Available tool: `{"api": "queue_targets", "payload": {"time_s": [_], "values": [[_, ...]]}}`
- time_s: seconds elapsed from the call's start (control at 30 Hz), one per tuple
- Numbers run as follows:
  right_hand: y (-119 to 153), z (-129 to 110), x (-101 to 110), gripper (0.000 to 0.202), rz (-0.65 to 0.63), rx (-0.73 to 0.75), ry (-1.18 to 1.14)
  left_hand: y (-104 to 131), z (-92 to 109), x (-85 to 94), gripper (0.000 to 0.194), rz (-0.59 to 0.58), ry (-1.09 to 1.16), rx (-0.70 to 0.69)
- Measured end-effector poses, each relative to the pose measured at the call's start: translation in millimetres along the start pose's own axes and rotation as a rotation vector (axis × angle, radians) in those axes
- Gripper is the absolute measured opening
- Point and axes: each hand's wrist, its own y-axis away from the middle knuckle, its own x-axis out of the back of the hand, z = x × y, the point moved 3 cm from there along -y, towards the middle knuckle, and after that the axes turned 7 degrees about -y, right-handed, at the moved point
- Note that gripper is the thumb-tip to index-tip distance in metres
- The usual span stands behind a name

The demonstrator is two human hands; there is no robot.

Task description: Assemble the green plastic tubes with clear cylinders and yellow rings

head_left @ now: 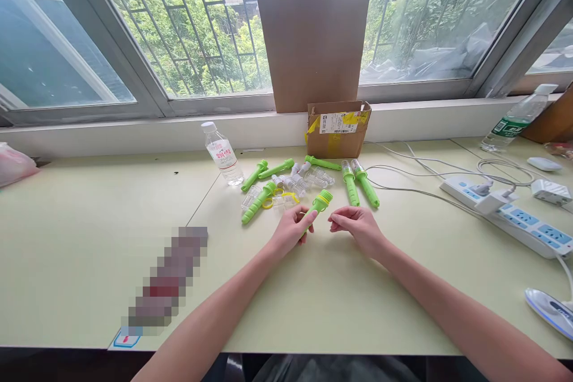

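My left hand (293, 228) is wrapped round a green plastic handle (321, 200), tilted with its threaded end up and a yellow ring below the thread. Just to the right, my right hand (358, 227) has its fingers pinched; whether anything small is between them is hidden. Beyond my hands lie several loose green handles, one of them (258, 204) close to my left hand. Clear plastic caps (319, 177), small white inserts (277, 181) and yellow rings (292, 196) are scattered among them. Two green handles with clear caps fitted (350, 183) (366, 184) lie side by side on the right.
A cardboard box (335, 142) stands by the window sill, with a water bottle (222, 154) to its left. At right are a power strip (510, 212), cables, another bottle (514, 119) and a white-and-blue device (550, 313). A blurred-out item (168, 280) lies left on the table (89, 239).
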Motion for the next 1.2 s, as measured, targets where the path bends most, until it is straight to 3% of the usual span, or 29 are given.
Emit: {"api": "queue_targets", "payload": {"time_s": [1.2], "values": [[2.0,-4.7,-3.3,0.031,-0.031,-0.006,-0.011,0.5,0.8,-0.1,0.04,0.007,0.007,0.005]]}}
